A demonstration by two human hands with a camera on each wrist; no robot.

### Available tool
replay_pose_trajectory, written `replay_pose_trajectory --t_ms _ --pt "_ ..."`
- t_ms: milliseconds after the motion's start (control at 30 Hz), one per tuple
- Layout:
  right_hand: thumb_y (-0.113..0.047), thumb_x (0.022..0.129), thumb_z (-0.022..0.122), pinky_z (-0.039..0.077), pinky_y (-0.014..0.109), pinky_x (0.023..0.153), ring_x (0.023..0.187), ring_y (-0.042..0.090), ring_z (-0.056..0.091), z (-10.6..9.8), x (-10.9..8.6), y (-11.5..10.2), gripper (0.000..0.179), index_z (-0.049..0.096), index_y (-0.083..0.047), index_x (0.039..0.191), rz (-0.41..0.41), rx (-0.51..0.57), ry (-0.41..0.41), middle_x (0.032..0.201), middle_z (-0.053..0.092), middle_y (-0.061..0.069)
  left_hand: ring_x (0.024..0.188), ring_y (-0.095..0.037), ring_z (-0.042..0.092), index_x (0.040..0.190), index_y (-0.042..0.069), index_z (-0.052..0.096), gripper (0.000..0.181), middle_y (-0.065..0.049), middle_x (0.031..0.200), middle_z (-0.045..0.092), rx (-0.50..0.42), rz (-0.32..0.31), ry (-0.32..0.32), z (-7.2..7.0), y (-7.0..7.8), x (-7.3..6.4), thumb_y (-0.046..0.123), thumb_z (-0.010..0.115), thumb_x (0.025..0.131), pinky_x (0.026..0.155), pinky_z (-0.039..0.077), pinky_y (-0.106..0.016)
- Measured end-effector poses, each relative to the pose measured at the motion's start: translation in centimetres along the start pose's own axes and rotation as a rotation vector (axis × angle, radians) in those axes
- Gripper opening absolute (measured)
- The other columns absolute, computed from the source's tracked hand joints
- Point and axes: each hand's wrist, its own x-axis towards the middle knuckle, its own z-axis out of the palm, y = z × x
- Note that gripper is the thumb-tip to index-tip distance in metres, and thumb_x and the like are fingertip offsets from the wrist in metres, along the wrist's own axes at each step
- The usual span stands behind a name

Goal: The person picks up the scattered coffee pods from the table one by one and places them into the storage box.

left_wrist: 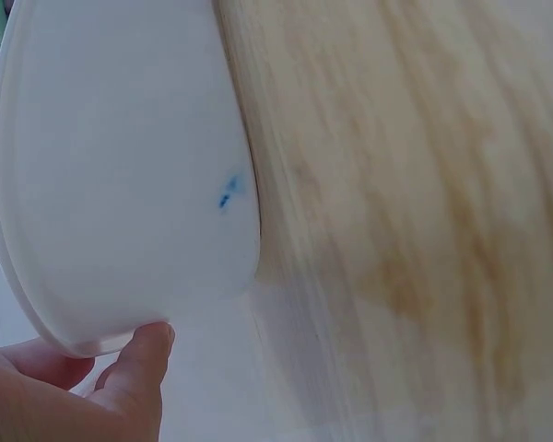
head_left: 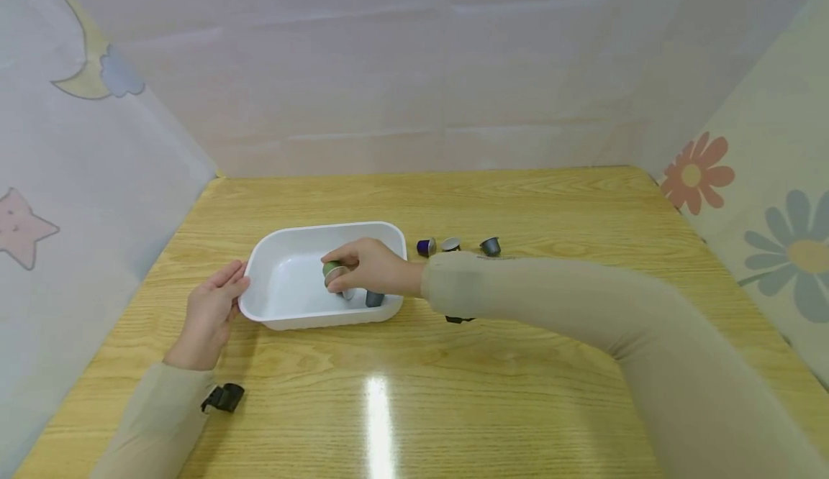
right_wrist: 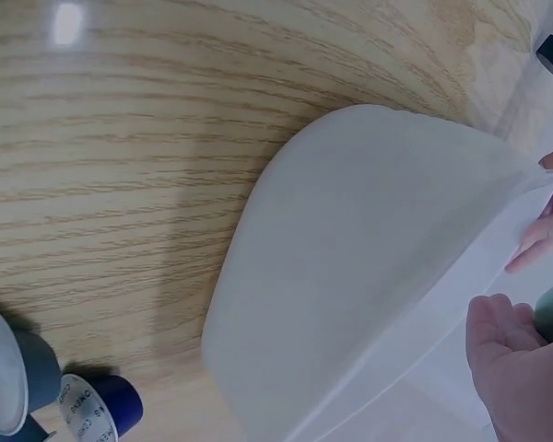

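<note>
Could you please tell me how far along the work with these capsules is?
Partly done, if they're going into the white tub: at least one dark capsule already lies inside. The right hand holds a green capsule over the tub; the left hand grips the rim. Apparently left: the blue capsule, pale-lidded capsule and grey capsule on the table.

The right arm [head_left: 557, 292] enters from four o'clock, elbow [head_left: 637, 321] bent, forearm toward nine; the right hand [head_left: 372, 267] pinches. The left arm [head_left: 155, 418] extends from eight o'clock, the left hand [head_left: 210, 310] pointing to one, gripping.
</note>
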Motion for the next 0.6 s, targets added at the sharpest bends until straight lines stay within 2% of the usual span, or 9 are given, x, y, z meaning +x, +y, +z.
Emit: replay_pose_trajectory --t_ms 133,367,600 --pt "-0.01 0.086 0.076 0.045 0.02 0.089 0.107 0.012 0.058 0.5 0.6 -0.1 0.049 0.06 -0.001 0.131 -0.006 -0.053 0.009 0.119 0.067 0.007 0.089 0.01 0.058 0.153 0.009 0.028 0.056 -0.006 0.153 0.031 -0.001 -0.002 0.0 0.0 0.0 0.0 0.006 0.05 0.101 0.074 0.048 -0.011" --pt "-0.015 0.087 0.075 0.044 0.02 0.088 0.099 0.008 0.056 1.2 1.5 -0.1 0.049 0.06 -0.001 0.131 -0.014 -0.092 0.008 0.115 0.068 0.004 0.09 0.01 0.058 0.153 0.008 0.028 0.057 -0.007 0.152 0.031 0.012 -0.002 -0.003 0.0 0.0 0.1 0.005 0.051 0.101 0.074 0.048 -0.011" --pt "-0.013 0.088 0.075 0.042 0.017 0.085 0.095 0.008 0.055 2.1 2.3 -0.5 0.048 0.059 0.001 0.131 -0.016 -0.109 0.013 0.113 0.068 0.005 0.084 0.011 0.058 0.153 0.01 0.028 0.057 -0.007 0.154 0.03 -0.005 -0.006 -0.006 0.0 0.0 0.0 0.007 0.051 0.101 0.074 0.048 -0.011"
